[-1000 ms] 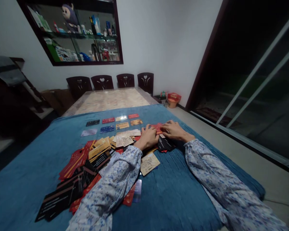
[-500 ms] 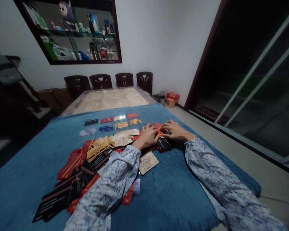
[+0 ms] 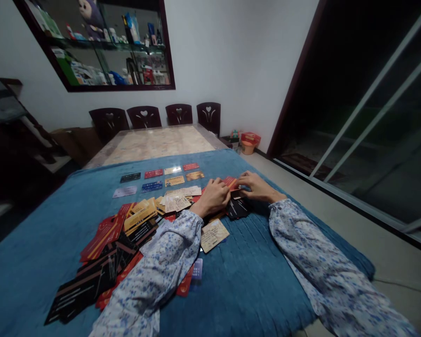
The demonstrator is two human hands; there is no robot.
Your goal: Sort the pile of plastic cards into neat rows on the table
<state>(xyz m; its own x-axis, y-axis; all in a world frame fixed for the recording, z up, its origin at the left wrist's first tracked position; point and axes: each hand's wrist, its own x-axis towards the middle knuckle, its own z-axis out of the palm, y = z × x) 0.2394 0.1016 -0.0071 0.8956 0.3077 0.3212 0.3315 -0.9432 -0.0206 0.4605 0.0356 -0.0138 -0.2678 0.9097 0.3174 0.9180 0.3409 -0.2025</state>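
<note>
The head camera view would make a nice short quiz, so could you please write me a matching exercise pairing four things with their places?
Things:
1. Right hand
2. Plush toy
3. Dark blue card
4. Dark chairs

Places:
A. Lined up at the far end of the table
B. In a laid-out row, between a pale card and a yellow card
C. Beside red cards and black cards
D. On the upper glass shelf

Right pairs: 1-C, 2-D, 3-B, 4-A.
</note>
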